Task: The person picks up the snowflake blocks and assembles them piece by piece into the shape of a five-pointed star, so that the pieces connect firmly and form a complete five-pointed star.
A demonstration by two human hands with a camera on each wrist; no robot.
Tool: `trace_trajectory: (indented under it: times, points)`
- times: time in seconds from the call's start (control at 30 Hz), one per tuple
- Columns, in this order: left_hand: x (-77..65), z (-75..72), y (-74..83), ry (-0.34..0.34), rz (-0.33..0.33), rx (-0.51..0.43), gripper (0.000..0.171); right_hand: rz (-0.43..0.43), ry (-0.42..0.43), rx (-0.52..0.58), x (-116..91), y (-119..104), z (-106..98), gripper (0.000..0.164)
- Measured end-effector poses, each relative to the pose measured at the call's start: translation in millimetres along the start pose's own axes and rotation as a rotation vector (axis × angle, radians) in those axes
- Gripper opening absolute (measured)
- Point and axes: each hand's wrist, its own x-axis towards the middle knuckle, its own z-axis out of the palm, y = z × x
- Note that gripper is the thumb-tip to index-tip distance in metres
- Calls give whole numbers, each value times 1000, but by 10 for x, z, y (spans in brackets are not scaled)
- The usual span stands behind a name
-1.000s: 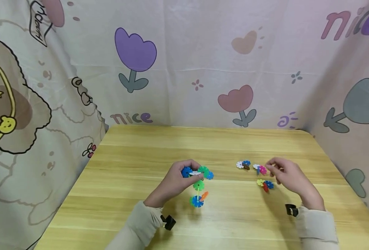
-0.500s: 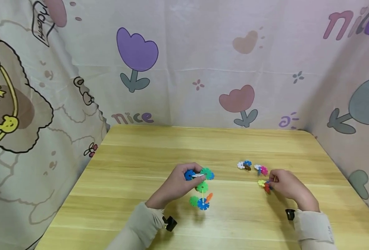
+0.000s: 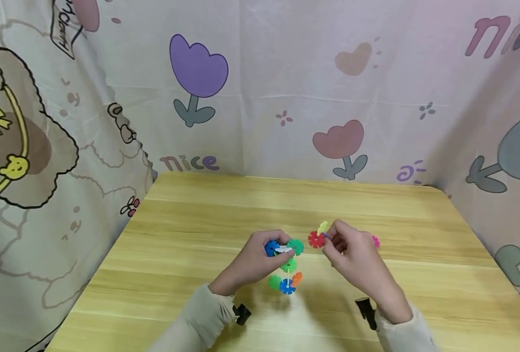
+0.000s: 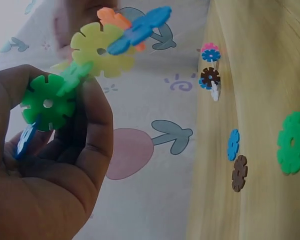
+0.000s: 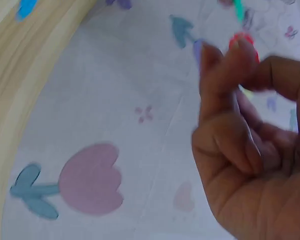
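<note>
My left hand [image 3: 260, 256] grips a chain of joined slotted plastic discs, with a green disc [image 3: 295, 247] near the fingertips. Below hang a light green disc [image 3: 289, 265], a blue disc [image 3: 287, 286] and an orange disc [image 3: 297, 278]. In the left wrist view, a yellow disc [image 4: 102, 50] links to this chain. My right hand [image 3: 352, 249] pinches a small joined cluster by its blue part. The cluster's red disc [image 3: 316, 239] and yellow disc [image 3: 322, 227] stick out leftward, a short gap from the left hand's chain.
A pink disc [image 3: 376, 241] shows on the wooden table [image 3: 225, 205] behind the right hand. In the left wrist view, a brown disc [image 4: 239, 173] and a green disc [image 4: 293, 143] appear before the tabletop; cannot tell whether they lie on it. A patterned curtain [image 3: 260, 73] encloses the table.
My right hand has reached down to the red, yellow and blue cluster, picked it up and carried it left toward the other hand. The left hand still holds its chain nearly in place.
</note>
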Motion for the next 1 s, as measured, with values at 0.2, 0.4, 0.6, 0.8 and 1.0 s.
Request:
trace_trajectory:
  times: [0.2, 0.4, 0.6, 0.8, 1.0]
  points:
    - [6, 35, 13, 17, 59, 42, 5, -24, 109, -28, 22, -142, 168, 30]
    - [-1, 52, 37, 52, 121, 113, 6, 21, 106, -66, 0, -151, 215, 29]
    - [-13, 80, 43, 66, 164, 178, 14, 16, 143, -90, -11, -161, 251, 30]
    - [-27, 72, 61, 78, 142, 168, 15, -47, 163, -152, -4, -162, 322, 30]
    - [-34, 51, 57, 71, 123, 152, 12, -154, 136, -109, 22, -133, 287, 31]
